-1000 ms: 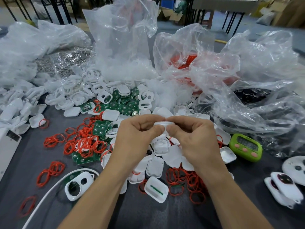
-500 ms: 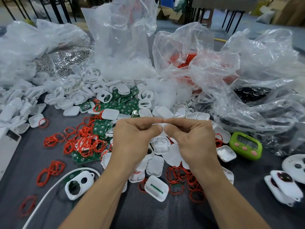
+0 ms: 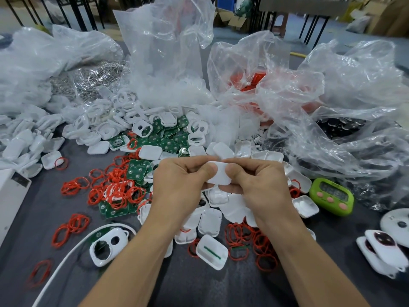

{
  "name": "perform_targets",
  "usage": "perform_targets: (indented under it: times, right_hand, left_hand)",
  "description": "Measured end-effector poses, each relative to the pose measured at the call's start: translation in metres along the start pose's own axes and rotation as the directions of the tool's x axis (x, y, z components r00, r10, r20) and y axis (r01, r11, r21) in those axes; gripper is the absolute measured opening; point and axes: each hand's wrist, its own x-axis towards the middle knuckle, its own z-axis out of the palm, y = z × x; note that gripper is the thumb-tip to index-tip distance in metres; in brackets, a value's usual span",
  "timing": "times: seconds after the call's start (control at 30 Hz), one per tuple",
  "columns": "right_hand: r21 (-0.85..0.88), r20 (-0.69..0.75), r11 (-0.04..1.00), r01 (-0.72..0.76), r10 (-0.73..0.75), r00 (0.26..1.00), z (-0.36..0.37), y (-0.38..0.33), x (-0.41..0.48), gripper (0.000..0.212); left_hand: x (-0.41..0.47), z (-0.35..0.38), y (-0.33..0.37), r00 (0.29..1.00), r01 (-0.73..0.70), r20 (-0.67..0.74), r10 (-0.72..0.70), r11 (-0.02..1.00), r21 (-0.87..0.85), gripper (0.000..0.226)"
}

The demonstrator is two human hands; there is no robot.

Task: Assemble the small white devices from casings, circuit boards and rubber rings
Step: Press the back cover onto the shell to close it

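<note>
Casing (image 3: 218, 173) tilted up; green timer (image 3: 331, 193) near.

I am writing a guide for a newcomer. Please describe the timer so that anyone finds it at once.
Look at the grey table, right of the right hand, at the foot of the clear bags. The timer lies there beside white casings; it alone is lime green, with pink buttons.

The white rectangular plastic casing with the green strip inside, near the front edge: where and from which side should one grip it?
Probably from above, pinching the white plastic casing across its two long rim walls. It lies open side up, so the raised rim is exposed, and red rubber rings lie close beside it.
</note>
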Motion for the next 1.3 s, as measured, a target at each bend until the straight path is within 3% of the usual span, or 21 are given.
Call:
perform_targets:
  times: [0.07,0.13,0.2,0.3,0.4,0.53,0.63,0.73,1.07,1.3]
  right_hand:
    - [-0.027,0.012,1.0,0.001,0.0,1.0,-0.002,-0.001,0.0,0.034]
    - [-0.232,-0.018,0.969,0.089,-0.096,0.995,-0.004,0.0,-0.001,0.03]
    - [-0.515,0.028,0.83,0.214,-0.233,0.972,-0.005,0.002,-0.005,0.047]
    - [-0.661,0.129,0.683,0.31,-0.302,0.944,0.002,0.005,-0.009,0.056]
    - [-0.581,0.081,0.769,0.265,-0.269,0.96,0.001,0.003,-0.006,0.038]
    - [-0.176,0.075,0.984,0.031,-0.018,0.997,0.001,-0.006,-0.005,0.026]
    - [0.009,0.172,0.989,-0.146,0.142,0.975,0.001,-0.014,-0.007,0.027]
    - [0.037,0.218,0.979,-0.202,0.19,0.957,0.0,-0.016,-0.006,0.026]
    - [0.054,0.11,0.982,-0.181,0.174,0.979,0.002,-0.017,-0.006,0.034]
    - [0.079,0.19,0.978,-0.194,0.177,0.966,0.001,-0.015,-0.005,0.032]
  left_hand:
    - [0.0,0.001,0.0,1.0,0.012,0.001,-0.012,1.0,-0.02,0.033]
    - [0.002,0.001,-0.001,0.999,0.027,-0.022,-0.028,0.999,-0.024,0.028]
    - [0.004,0.001,-0.003,0.996,0.04,-0.081,-0.041,0.999,-0.006,0.016]
    - [0.005,0.0,-0.005,0.993,0.045,-0.105,-0.045,0.999,-0.003,0.008]
    - [0.005,0.0,-0.002,0.998,0.032,-0.058,-0.036,0.998,-0.056,0.011]
    - [0.004,-0.004,0.001,0.999,-0.021,0.045,0.022,1.0,-0.021,0.017]
    - [0.0,-0.002,0.007,0.994,-0.001,0.112,0.011,0.996,-0.089,0.019]
    - [0.0,-0.003,0.009,0.992,0.032,0.125,-0.02,0.995,-0.097,0.016]
    - [0.0,-0.004,0.003,0.981,-0.002,0.193,0.011,0.999,-0.05,0.025]
    - [-0.001,-0.002,0.004,0.971,0.067,0.231,-0.058,0.997,-0.032,0.029]
